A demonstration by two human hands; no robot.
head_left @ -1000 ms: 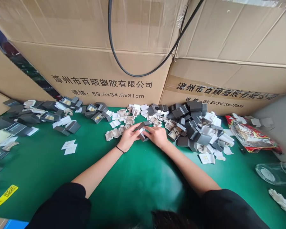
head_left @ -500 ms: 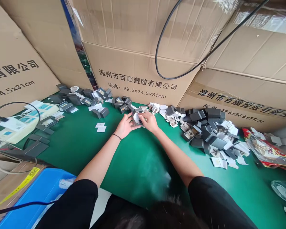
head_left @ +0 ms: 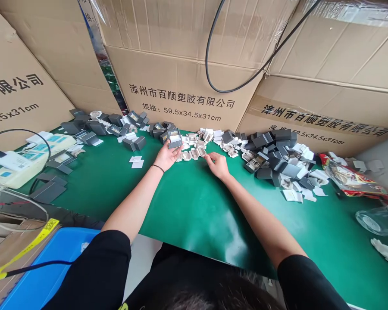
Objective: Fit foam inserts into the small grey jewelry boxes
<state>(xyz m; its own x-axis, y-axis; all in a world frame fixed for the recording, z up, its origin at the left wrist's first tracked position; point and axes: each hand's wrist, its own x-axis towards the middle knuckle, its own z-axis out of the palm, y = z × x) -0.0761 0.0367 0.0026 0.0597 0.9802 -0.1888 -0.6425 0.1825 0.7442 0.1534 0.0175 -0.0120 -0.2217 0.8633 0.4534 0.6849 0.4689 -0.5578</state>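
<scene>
My left hand holds a small open grey box with a pale insert, lifted toward the row of finished grey boxes at the back left. My right hand rests low on the green mat with its fingers curled, its fingertips at the small beige and white inserts scattered between the hands. Nothing shows clearly inside it. A heap of grey box parts and white cards lies to the right of my right hand.
Large cardboard cartons wall the back of the mat, with a black cable hanging in front. A white scale and cables sit at the left, a blue bin at the near left, a printed bag and clear plastic at the right.
The hands have parted: my left hand has carried the grey box up and left, while my right hand has let go and dropped to the inserts on the mat. The view shifted slightly.
</scene>
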